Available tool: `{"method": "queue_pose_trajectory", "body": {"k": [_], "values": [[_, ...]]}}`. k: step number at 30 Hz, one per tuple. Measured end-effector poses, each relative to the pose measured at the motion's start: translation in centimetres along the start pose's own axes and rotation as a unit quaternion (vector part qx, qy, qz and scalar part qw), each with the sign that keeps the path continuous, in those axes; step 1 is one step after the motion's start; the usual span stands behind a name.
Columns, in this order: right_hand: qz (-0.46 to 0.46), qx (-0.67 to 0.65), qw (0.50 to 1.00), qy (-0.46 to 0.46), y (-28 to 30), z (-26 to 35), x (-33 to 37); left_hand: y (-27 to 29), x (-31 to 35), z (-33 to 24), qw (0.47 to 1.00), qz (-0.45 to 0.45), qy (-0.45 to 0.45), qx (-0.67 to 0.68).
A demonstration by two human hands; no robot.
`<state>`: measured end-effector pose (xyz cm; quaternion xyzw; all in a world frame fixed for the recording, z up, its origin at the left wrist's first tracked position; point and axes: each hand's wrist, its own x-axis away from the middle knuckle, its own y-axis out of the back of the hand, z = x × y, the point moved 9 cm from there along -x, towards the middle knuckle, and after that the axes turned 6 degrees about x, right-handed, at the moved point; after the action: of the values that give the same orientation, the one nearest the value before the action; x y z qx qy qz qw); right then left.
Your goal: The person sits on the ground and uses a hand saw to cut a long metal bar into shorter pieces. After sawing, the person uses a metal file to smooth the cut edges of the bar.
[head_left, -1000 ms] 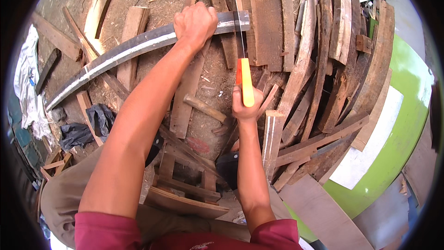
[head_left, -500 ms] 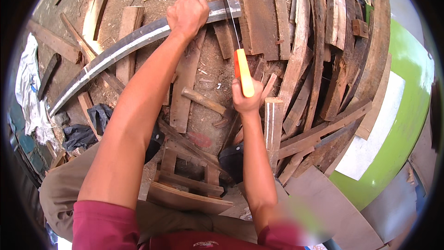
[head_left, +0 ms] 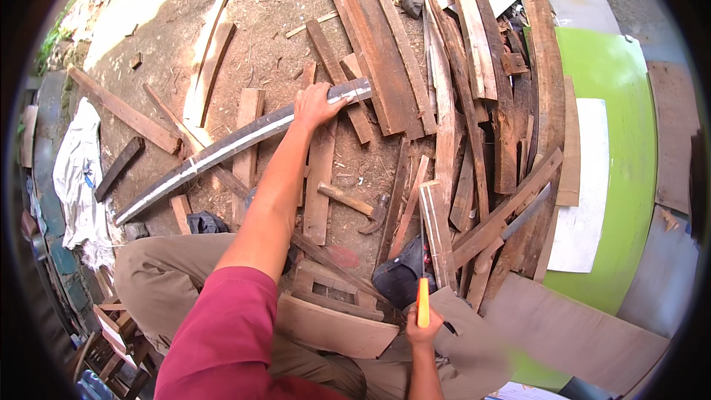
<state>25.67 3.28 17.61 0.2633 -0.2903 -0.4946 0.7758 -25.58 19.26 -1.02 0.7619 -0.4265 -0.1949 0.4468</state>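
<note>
My left hand (head_left: 316, 106) is wrapped over a long grey-painted wooden plank (head_left: 248, 139) with a white stripe along its side, close to its right end. That end lies near a wide brown board, and the plank slants down to the left over other pieces of wood. Low in the view, near my knee, my right hand (head_left: 422, 332) grips the yellow handle of a hand saw (head_left: 423, 300). Its thin blade, seen nearly edge-on, points away from me beside a short white-striped wood block (head_left: 437, 233). The saw is apart from the grey plank.
A hammer (head_left: 344, 198) lies on the dirt between loose boards. Several long planks (head_left: 444, 104) are piled on the right, beside a green panel (head_left: 622, 178) with a white sheet on it. A white cloth (head_left: 78, 178) lies at the left. A small wooden stool (head_left: 337, 326) stands before me.
The saw has come away from the grey plank's right end, and my right hand has drawn it back toward my body. My left hand still holds the plank. The view has shifted, showing more ground ahead.
</note>
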Motion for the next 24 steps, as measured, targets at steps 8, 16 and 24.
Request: {"method": "queue_pose_trajectory", "body": {"k": [8, 16, 24], "values": [[-0.169, 0.038, 0.983, 0.063, 0.4, 1.3, -4.5, 4.3, 4.5, -5.8, 0.985, 0.044, -0.145, -0.078], [-0.128, 0.241, 0.960, 0.065, 0.4, -2.1, -7.5, 12.8, 8.3, -7.9, 0.992, 0.108, -0.062, 0.014], [-0.077, 0.373, 0.925, -0.004, -2.6, -6.6, -6.1, 22.3, 14.0, -11.8, 0.939, 0.272, -0.148, 0.149]]}}
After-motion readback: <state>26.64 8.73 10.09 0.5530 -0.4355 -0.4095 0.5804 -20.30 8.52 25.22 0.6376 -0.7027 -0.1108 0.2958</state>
